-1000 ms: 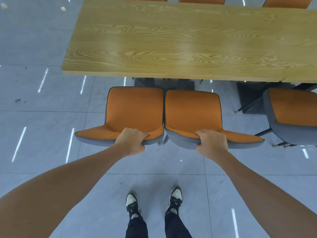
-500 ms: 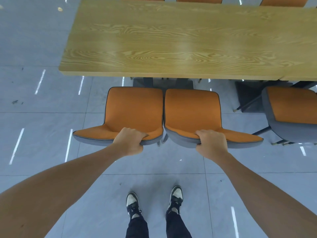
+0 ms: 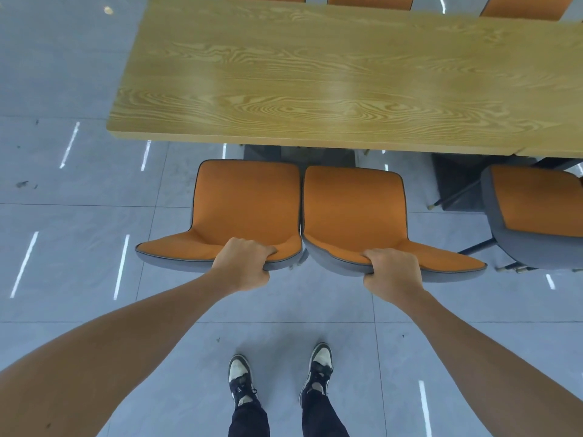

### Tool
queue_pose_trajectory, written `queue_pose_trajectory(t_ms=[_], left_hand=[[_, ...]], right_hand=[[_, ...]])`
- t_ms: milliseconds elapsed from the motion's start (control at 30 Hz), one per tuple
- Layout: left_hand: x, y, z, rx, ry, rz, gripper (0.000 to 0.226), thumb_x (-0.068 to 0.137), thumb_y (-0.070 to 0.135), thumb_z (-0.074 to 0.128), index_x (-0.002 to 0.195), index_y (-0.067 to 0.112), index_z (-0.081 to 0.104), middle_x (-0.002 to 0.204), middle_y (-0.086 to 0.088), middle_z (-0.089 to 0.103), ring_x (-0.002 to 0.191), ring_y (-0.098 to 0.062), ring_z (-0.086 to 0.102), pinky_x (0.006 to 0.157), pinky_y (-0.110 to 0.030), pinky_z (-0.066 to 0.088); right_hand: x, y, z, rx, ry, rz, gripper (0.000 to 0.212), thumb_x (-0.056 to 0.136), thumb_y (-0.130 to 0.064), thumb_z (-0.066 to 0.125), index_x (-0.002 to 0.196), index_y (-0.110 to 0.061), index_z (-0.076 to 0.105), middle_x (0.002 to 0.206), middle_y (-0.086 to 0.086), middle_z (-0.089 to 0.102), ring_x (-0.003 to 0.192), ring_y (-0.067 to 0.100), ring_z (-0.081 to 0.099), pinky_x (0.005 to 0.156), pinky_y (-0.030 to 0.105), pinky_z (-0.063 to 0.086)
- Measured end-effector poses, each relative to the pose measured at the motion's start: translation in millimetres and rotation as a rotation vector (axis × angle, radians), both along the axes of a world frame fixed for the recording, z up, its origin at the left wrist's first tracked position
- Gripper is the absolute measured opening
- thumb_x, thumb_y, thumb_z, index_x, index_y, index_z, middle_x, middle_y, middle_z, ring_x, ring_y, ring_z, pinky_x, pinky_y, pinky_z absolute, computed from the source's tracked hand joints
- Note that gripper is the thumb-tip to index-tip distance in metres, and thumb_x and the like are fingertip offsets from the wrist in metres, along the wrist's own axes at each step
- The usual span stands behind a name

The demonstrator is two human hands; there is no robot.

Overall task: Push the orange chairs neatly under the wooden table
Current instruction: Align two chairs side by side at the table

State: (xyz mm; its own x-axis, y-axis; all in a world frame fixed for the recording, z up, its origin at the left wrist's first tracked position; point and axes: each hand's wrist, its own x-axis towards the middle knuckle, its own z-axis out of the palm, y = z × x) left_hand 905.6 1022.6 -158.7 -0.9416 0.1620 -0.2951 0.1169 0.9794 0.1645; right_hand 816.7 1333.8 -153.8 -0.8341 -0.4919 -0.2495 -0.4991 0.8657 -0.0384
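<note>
Head view: long light wooden table [image 3: 347,77] with visible grain runs across the top, near edge straight, left corner over bare grey tiled floor [image 3: 79,216]. Two orange upholstered chairs with grey shell backs stand side by side just short of that edge, seats not under the top, a strip of floor and dark table base showing between seat fronts and the table edge. Left orange chair [image 3: 249,200] and right orange chair [image 3: 353,206] touch or nearly touch along their inner sides. Left hand [image 3: 241,268] grips the left chair's backrest top, fingers curled over the rim. Right hand [image 3: 392,272] grips the right chair's backrest top the same way. Third orange chair [image 3: 536,203] sits further right, angled, partly out. Open floor left of the chairs. Black-and-white sneakers [image 3: 241,378] stand behind, well apart from the chairs. No containers.
</note>
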Motion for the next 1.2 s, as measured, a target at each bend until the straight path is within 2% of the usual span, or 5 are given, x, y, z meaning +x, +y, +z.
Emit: queue_pose_trajectory(t_ms=[233,800,933,1033,1200], left_hand=[[1,3,1,-0.004,-0.004,0.028,0.013,0.063,0.023,0.054,0.075,0.025,0.06,0.057,0.006,0.056,0.053,-0.017,0.054,0.048,-0.03,0.047],[2,0,-4,-0.004,0.032,0.053,0.015,0.06,0.03,0.053,0.073,0.026,0.061,0.053,0.007,0.052,0.049,-0.013,0.051,0.043,-0.024,0.036],[-6,7,8,0.032,-0.107,0.111,0.014,0.07,0.039,0.054,0.081,0.031,0.057,0.068,0.011,0.056,0.064,-0.015,0.057,0.049,-0.026,0.038],[-18,22,28,0.077,-0.398,0.227,0.04,0.079,0.068,0.047,0.088,0.03,0.058,0.08,0.01,0.064,0.075,-0.016,0.062,0.063,-0.031,0.046],[-50,96,52,0.279,-0.471,0.273,0.072,0.093,0.076,0.03,0.138,0.026,0.055,0.139,0.003,0.06,0.126,-0.025,0.055,0.102,-0.046,0.044]], right_hand=[[-1,1,0,0.019,0.009,0.01,0.027,0.059,-0.015,0.056,0.08,-0.026,0.067,0.058,-0.008,0.054,0.055,0.015,0.051,0.044,0.024,0.039],[-1,6,-10,-0.035,0.018,0.04,0.025,0.06,-0.02,0.051,0.081,-0.026,0.065,0.061,-0.008,0.055,0.056,0.014,0.051,0.044,0.025,0.04],[-5,7,1,-0.082,-0.064,0.068,0.04,0.075,-0.045,0.046,0.109,-0.033,0.061,0.088,-0.015,0.065,0.077,0.01,0.058,0.06,0.028,0.05],[-9,9,18,-0.149,-0.263,0.021,0.058,0.086,-0.069,0.039,0.128,-0.033,0.056,0.118,-0.015,0.063,0.104,0.014,0.058,0.078,0.033,0.049],[-14,49,39,-0.295,-0.367,-0.084,0.065,0.087,-0.077,0.034,0.105,-0.023,0.065,0.099,-0.007,0.067,0.091,0.014,0.062,0.079,0.035,0.05]])
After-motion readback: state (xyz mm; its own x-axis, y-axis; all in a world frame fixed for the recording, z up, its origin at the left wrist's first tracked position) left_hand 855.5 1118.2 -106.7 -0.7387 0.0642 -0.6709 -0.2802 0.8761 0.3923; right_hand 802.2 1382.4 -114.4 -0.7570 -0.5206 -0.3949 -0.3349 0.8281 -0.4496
